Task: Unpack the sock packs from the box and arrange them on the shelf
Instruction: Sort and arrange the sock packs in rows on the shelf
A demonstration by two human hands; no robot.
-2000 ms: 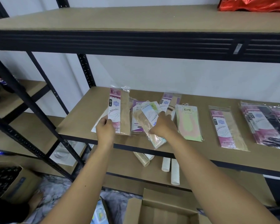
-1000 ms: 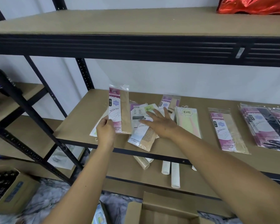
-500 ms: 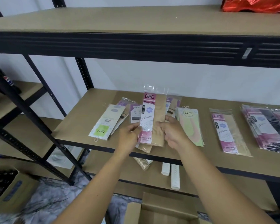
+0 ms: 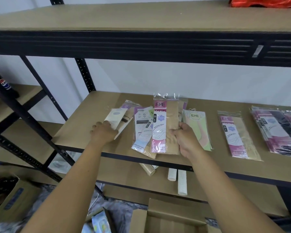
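My right hand (image 4: pixel 186 137) grips a pink-and-beige ENE stocking pack (image 4: pixel 164 123) by its right edge, holding it above a loose pile of packs (image 4: pixel 142 130) on the middle shelf (image 4: pixel 84 130). My left hand (image 4: pixel 103 133) lies on a pale pack (image 4: pixel 115 117) at the pile's left, its fingers bent over the near end. A green and pink ENE pack (image 4: pixel 197 126) lies just right of my right hand. Farther right lies a pink-and-beige pack (image 4: pixel 235 135), then a stack of dark and pink packs (image 4: pixel 279 128). The open cardboard box (image 4: pixel 171 219) sits on the floor below.
The upper shelf's black beam (image 4: pixel 141 46) overhangs the work area, with a red bag (image 4: pixel 265 2) on top. Paper cup stacks (image 4: pixel 181 180) lie on the lower shelf. Another cardboard box (image 4: pixel 12 199) stands at the lower left, by a second rack (image 4: pixel 23 115).
My left hand let go of the ENE stocking pack and moved left onto the pale pack. My right hand keeps the stocking pack upright over the pile.
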